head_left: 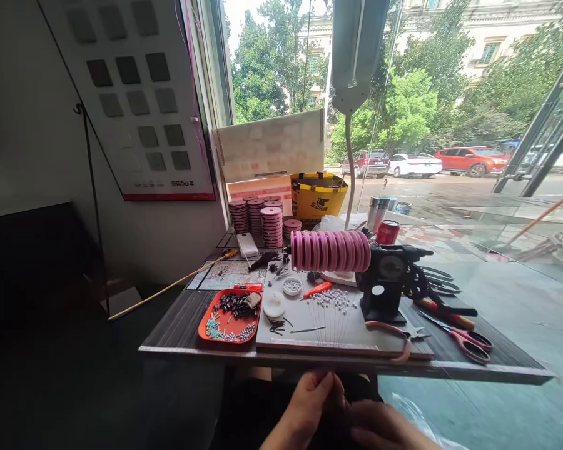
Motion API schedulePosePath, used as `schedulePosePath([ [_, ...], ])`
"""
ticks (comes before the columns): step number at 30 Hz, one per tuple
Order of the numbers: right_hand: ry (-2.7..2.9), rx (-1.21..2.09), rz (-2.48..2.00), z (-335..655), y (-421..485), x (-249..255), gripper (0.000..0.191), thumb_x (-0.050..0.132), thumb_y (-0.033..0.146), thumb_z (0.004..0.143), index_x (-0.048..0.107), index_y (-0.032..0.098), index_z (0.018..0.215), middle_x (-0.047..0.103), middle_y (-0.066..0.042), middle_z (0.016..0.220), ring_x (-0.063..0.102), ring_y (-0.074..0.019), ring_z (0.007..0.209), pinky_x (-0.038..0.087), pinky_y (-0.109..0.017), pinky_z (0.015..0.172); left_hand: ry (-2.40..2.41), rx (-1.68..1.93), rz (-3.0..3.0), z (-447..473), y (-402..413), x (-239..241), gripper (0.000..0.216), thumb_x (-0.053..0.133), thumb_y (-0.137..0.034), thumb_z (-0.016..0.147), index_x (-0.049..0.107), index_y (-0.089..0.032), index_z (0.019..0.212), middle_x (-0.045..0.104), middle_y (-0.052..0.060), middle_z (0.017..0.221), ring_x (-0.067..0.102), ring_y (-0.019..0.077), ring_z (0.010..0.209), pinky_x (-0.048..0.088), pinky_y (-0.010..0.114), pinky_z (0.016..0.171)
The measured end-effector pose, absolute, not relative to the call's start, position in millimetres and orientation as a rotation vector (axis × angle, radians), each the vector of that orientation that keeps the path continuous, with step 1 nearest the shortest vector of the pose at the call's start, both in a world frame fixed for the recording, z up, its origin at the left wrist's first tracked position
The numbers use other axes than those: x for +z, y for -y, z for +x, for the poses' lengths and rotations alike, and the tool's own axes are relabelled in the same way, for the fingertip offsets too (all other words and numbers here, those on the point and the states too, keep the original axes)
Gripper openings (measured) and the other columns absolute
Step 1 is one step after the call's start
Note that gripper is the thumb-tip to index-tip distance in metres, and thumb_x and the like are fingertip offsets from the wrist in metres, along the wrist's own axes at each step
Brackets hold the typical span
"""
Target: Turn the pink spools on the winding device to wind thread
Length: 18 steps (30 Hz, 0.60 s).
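Observation:
Below the table's front edge, over my lap, my left hand (307, 400) is closed with thumb and fingers pressed together; what it pinches, if anything, is too small to make out. Beside it, my right hand (383, 425) is smeared by motion, so its fingers do not show clearly. Above them on the table lies a grey board (281, 334), with small silver beads (333, 300) on thin lines that run towards the front edge. Pink-handled cutting pliers (406, 342) rest at the board's right front corner. A row of pink spools (331, 251) sits on a black hand-cranked machine (387, 281).
An orange tray (202, 328) holds dark and silvery small parts. Red-handled scissors (471, 345) lie on the right. Behind stand stacked pink spools (272, 228), a yellow bag (316, 200) and a red can (387, 233). A thin stick (169, 284) juts past the table's left edge.

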State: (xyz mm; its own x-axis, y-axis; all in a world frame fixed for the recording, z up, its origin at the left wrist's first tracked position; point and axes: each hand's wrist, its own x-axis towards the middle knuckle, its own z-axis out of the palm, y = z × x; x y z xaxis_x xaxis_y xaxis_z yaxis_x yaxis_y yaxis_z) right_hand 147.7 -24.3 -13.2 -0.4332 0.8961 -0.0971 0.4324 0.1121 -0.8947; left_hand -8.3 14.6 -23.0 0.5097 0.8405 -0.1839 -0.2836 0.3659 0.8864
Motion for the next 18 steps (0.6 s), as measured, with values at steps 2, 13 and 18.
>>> schedulePosePath([
  [2, 1.990, 1.207, -1.352, 161, 26, 20, 0.035, 0.046, 0.045, 0.077, 0.064, 0.017, 0.083, 0.062, -0.005, 0.081, 0.055, -0.0176, 0.074, 0.045, -0.024, 0.067, -0.732, 0.798, 0.932, -9, -15, -25, 0.050, 0.059, -0.059, 0.063, 0.050, -0.010, 0.068, 0.040, -0.003, 0.049, 0.038, 0.0065, 0.044, 0.032, 0.022, 0.052],
  [13, 1.753, 0.615, -1.362, 214, -17, 130, 0.041, 0.049, 0.055, 0.071, 0.061, 0.018, 0.086, 0.060, -0.008, 0.087, 0.055, -0.0214, 0.080, 0.045, -0.028, 0.062, -0.796, 0.754, 0.958, -8, -19, -47, 0.052, 0.054, -0.063, 0.065, 0.048, -0.012, 0.067, 0.030, -0.005, 0.050, 0.021, 0.0036, 0.042, 0.011, 0.024, 0.045],
  [18, 1.658, 0.017, -1.396, 219, -48, 144, 0.035, 0.040, 0.045, 0.079, 0.057, 0.019, 0.094, 0.056, -0.008, 0.095, 0.052, -0.0217, 0.085, 0.043, -0.038, 0.073, -0.787, 0.745, 0.976, -8, -17, -50, 0.053, 0.050, -0.067, 0.066, 0.045, -0.014, 0.067, 0.026, -0.007, 0.043, 0.019, 0.0043, 0.037, 0.011, 0.025, 0.042],
])
